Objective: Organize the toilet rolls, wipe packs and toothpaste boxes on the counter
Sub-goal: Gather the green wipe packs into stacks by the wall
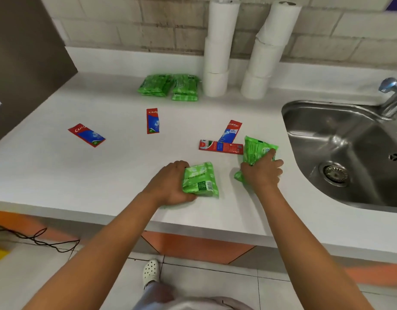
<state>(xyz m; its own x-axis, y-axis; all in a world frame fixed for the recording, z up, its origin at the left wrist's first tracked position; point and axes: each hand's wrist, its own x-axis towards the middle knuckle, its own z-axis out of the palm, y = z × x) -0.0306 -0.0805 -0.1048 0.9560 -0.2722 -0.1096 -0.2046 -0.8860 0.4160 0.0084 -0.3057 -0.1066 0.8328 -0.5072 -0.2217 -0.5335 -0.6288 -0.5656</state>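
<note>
My left hand (pixel 170 184) grips a green wipe pack (pixel 200 180) near the counter's front edge. My right hand (pixel 263 173) grips another green wipe pack (pixel 255 148) beside the sink. Two stacks of green wipe packs (pixel 168 86) lie at the back of the counter. Just right of them stand two columns of white toilet rolls (pixel 217 52) (pixel 264 54) against the wall. Several red and blue toothpaste boxes lie scattered: one at the left (pixel 86 135), one in the middle (pixel 152 120), and two crossed (pixel 221 147) next to my right hand's pack.
The white counter (pixel 58 175) ends at a front edge close to my arms. A steel sink (pixel 349 153) with a tap (pixel 392 97) fills the right side. A dark panel (pixel 25 63) stands at the far left. Cables lie on the floor below.
</note>
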